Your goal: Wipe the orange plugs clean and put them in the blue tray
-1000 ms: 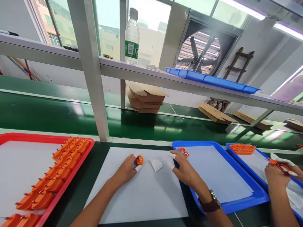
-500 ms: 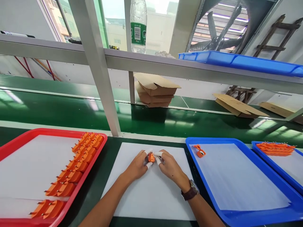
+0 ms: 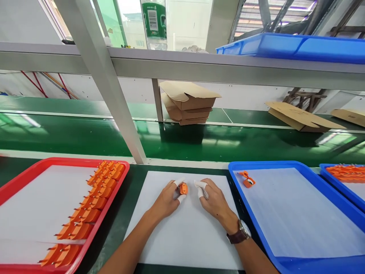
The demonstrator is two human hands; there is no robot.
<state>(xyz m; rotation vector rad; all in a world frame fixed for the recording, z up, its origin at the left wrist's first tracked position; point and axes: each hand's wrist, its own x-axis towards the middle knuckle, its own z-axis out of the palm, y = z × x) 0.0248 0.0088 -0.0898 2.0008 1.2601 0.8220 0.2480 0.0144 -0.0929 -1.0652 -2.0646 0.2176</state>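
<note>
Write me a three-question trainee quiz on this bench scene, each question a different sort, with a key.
1. True or false: the left hand pinches a small orange part in its grip.
2. Multiple choice: where do the rows of orange parts lie? A) on the red tray B) on the white sheet C) on the green belt
3. Fill in: one single orange piece lies in the far-left corner of the ____ tray.

Key: 1 true; 2 A; 3 blue. The right hand, with white cots on its fingertips, holds no orange part.
</note>
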